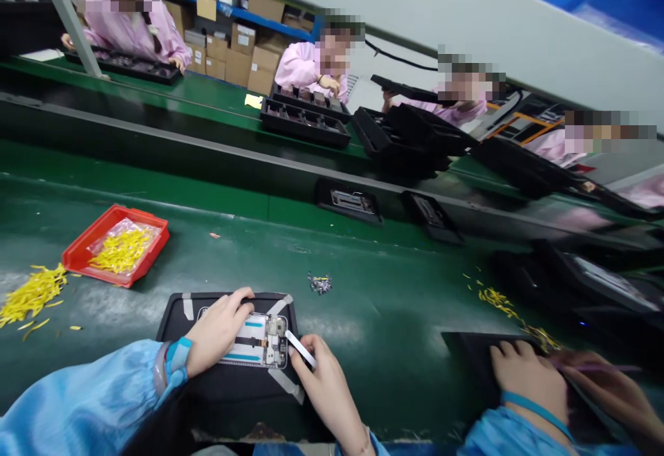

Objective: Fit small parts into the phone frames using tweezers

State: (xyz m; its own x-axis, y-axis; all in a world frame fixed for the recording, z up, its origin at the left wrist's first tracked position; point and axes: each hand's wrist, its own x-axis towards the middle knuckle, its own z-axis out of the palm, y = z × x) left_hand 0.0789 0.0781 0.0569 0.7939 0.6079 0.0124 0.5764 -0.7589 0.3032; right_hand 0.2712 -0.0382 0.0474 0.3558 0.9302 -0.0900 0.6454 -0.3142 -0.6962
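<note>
A black fixture tray [179, 314] lies on the green bench in front of me. An open phone frame [262, 340] with blue strips and exposed parts sits in it. My left hand [218, 328] rests on the phone's left side, fingers curled down, holding it in place. My right hand [324, 383] pinches a thin white tool [299, 349] whose tip touches the phone's right end.
A red tray [83, 252] of yellow strips sits at left, with a loose yellow pile [31, 293] beside it. A small heap of screws [320, 283] lies ahead. A neighbour's hands [529, 380] work at right. Several people in pink sit across the conveyor with black trays [303, 124].
</note>
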